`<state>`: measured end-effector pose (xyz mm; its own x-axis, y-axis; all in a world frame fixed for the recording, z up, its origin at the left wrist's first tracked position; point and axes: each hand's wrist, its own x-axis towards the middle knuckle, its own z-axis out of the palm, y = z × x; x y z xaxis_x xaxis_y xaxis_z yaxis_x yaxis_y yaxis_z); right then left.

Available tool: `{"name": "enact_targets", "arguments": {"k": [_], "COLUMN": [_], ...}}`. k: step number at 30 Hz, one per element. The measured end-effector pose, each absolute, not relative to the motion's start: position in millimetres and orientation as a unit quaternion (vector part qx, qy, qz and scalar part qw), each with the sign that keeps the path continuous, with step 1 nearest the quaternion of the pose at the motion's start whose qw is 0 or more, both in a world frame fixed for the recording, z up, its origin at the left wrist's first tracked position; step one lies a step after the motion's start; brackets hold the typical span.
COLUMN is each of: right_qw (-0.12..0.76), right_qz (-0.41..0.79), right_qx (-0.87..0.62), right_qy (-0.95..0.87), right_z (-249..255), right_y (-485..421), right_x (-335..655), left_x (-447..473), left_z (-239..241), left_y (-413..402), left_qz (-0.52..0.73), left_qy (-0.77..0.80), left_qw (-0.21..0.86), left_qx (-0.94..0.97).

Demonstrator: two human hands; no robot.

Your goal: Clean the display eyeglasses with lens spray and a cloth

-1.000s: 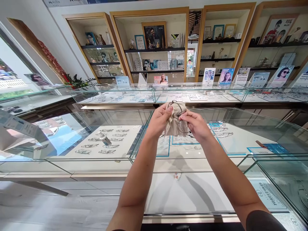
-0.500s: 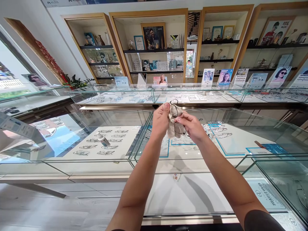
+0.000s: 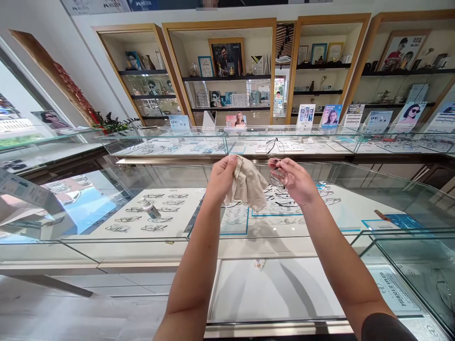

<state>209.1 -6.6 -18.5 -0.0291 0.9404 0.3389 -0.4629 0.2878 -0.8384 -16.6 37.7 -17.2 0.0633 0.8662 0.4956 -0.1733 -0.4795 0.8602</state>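
- Left hand [image 3: 221, 177]: fingers pinched closed on the upper left edge of a beige cloth [image 3: 249, 184]; cloth hangs loose in the air above the glass surface [image 3: 213, 227].
- Right hand [image 3: 300, 182]: fingers closed on round, thin-framed dark eyeglasses [image 3: 279, 178], gripped near the middle, one lens above the other.
- Change: half a second ago the cloth was bunched about the eyeglasses with both hands together. The hands are now apart, the cloth is spread, and both lenses are exposed, clear of the cloth.
- Unchanged: spray bottle [image 3: 151, 209] on the left part of the surface, nearer its front edge than its back; small patterned piece [image 3: 259, 264] at the back edge of the white lower ledge [image 3: 241, 296].
- Writing: "HOYA" at the upper right corner of a framed poster [image 3: 226, 57] on the wall shelving.
- Banner [image 3: 110, 5] along the top carries brand lettering, too blurred to certify.
- Pale blue sheet [image 3: 396, 289], lower right: large Chinese characters, set sideways, not readable with certainty.
- Bottle label: print too small.
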Motion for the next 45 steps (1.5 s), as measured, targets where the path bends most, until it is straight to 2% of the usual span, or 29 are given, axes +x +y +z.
{"name": "enact_targets", "arguments": {"k": [4, 12, 18, 21, 24, 26, 29, 32, 45], "right_qw": [0.643, 0.653, 0.651, 0.651, 0.654, 0.644, 0.616, 0.593, 0.559], "right_qz": [0.552, 0.52, 0.512, 0.495, 0.459, 0.438, 0.424, 0.414, 0.347], "right_qx": [-0.237, -0.252, -0.257, -0.277, -0.305, -0.32, -0.323, -0.313, -0.314], "right_qy": [-0.474, -0.49, -0.498, -0.504, -0.519, -0.54, -0.58, -0.616, -0.684], "right_z": [-16, -14, -14, -12, -8, -7, -8, -9, -8], "right_y": [-11, -17, -15, -16, -16, -16, -16, -16, -19], "right_x": [211, 207, 209, 212, 216, 220, 225, 228, 232], "left_x": [-29, -12, 38, 43, 27, 12, -3, -4, 0], "left_z": [-16, -33, -61, -60, -45, -32, -16, -7, -7], "left_y": [37, 40, 39, 32, 24, 21, 19, 16, 9], "left_qz": [0.539, 0.26, 0.065, 0.025, 0.069, 0.174, 0.39, 0.496, 0.505], "left_qy": [0.331, 0.33, 0.431, 0.485, 0.547, 0.535, 0.369, 0.238, 0.221], "left_qw": [0.367, 0.314, 0.216, 0.183, 0.117, 0.039, -0.067, -0.122, -0.119], "left_qx": [0.682, 0.851, 0.874, 0.855, 0.826, 0.826, 0.841, 0.826, 0.826]}}
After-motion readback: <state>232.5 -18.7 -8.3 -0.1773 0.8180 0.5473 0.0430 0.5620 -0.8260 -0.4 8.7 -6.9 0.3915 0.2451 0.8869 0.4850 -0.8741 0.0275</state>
